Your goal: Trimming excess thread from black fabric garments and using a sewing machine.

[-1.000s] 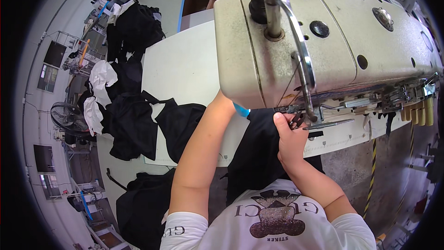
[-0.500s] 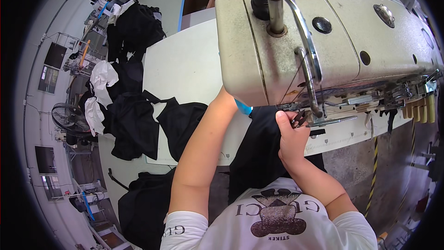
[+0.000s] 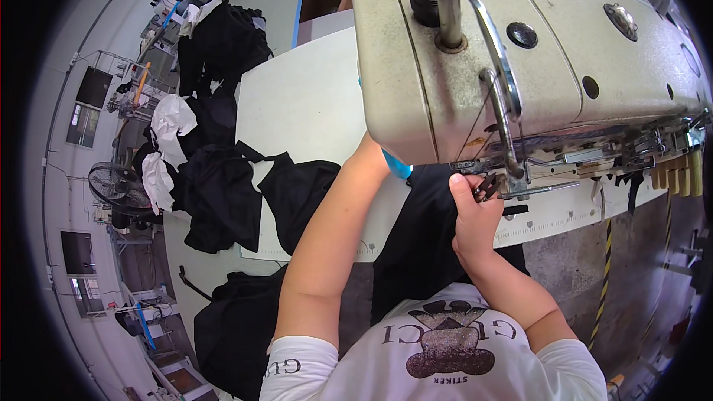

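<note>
My view has swung slightly left. My right hand (image 3: 477, 217) curls around dark snips (image 3: 487, 187), probably keeping them handy beside the black cloth (image 3: 417, 230) leading from under the sewing machine (image 3: 483, 74), which hides my left hand; its grip I cannot tell.

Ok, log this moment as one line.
right hand: holding small dark tool | left hand: hidden by sewing machine | black cloth: draped over table edge

Sewing workshop, industrial sewing machine (image 3: 490, 67), black cloth pieces (image 3: 219, 200)
</note>
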`<state>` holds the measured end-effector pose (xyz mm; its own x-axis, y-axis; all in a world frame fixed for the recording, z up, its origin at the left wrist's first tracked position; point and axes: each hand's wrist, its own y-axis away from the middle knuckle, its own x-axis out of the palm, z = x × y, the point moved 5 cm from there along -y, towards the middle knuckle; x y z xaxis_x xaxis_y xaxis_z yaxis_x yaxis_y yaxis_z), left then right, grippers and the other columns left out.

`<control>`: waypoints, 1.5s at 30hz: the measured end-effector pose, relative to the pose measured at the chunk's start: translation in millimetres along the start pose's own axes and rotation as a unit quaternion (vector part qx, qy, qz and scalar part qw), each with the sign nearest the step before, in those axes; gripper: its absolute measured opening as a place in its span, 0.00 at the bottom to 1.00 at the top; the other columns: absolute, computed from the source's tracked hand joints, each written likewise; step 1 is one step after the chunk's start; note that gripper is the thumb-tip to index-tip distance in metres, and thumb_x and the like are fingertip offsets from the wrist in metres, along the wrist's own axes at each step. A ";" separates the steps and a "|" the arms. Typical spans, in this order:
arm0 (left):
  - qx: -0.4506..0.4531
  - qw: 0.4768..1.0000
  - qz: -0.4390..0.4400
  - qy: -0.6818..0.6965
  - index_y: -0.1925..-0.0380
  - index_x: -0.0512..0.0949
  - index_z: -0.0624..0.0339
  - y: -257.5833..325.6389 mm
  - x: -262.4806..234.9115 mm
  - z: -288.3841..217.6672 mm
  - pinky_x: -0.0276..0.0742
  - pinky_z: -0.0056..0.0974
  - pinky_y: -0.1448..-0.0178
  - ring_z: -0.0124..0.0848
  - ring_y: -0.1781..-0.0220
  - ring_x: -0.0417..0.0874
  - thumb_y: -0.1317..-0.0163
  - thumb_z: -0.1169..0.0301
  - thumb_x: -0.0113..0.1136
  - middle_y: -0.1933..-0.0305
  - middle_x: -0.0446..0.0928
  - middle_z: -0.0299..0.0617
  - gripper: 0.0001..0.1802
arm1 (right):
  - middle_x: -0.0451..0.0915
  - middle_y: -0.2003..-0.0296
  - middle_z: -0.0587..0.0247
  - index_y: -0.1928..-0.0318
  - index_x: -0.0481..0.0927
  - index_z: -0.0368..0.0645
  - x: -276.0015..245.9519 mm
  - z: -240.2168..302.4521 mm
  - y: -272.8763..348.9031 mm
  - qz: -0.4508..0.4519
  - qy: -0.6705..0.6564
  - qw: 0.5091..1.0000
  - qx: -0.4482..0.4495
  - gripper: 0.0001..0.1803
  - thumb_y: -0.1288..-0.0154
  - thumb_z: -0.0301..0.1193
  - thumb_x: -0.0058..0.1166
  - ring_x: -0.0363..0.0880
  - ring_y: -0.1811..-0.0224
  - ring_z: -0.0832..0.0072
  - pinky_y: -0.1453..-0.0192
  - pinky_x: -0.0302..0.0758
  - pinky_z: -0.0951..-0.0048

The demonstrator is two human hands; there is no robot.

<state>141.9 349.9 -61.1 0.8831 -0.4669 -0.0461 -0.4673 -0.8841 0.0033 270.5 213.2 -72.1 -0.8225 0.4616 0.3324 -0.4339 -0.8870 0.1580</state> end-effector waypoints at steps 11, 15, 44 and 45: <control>0.155 0.938 -0.042 -0.306 0.47 0.74 0.59 4.7 0.6 -6.3 0.72 0.34 0.44 0.31 0.47 0.76 0.41 0.72 0.59 0.47 0.76 0.41 0.20 | 0.72 0.77 0.76 0.73 0.78 0.37 0.0 0.6 -0.4 -0.016 -0.018 1.000 0.012 0.06 0.41 0.25 0.60 0.64 0.75 0.88 0.68 0.62 0.82; 0.099 0.973 -0.039 -0.204 0.49 0.76 0.60 -3.4 -4.2 10.8 0.72 0.34 0.45 0.32 0.47 0.77 0.42 0.73 0.58 0.49 0.78 0.43 0.18 | 0.71 0.77 0.77 0.73 0.78 0.38 1.0 0.2 0.9 -0.016 -0.024 0.999 0.018 0.06 0.41 0.24 0.60 0.63 0.75 0.88 0.68 0.62 0.82; 0.136 0.928 -0.044 -0.343 0.56 0.78 0.61 -0.2 3.8 -16.9 0.74 0.38 0.49 0.37 0.52 0.79 0.43 0.73 0.57 0.55 0.80 0.47 0.14 | 0.73 0.75 0.77 0.70 0.79 0.39 -0.5 -3.0 -0.1 -0.023 -0.041 0.998 0.032 0.04 0.40 0.25 0.61 0.64 0.73 0.89 0.66 0.60 0.82; 0.132 0.931 -0.044 -0.339 0.56 0.78 0.61 1.0 4.2 -17.3 0.74 0.38 0.49 0.37 0.53 0.79 0.43 0.73 0.57 0.55 0.80 0.47 0.13 | 0.72 0.75 0.78 0.70 0.79 0.40 -0.8 -3.0 1.1 -0.034 -0.037 0.998 0.037 0.04 0.40 0.25 0.61 0.63 0.74 0.89 0.67 0.60 0.82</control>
<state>145.9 346.8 -44.0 0.7304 -0.1958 -0.6544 -0.4681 -0.8412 -0.2708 269.6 211.9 -75.1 -0.7617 0.5202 0.3863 -0.4566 -0.8540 0.2495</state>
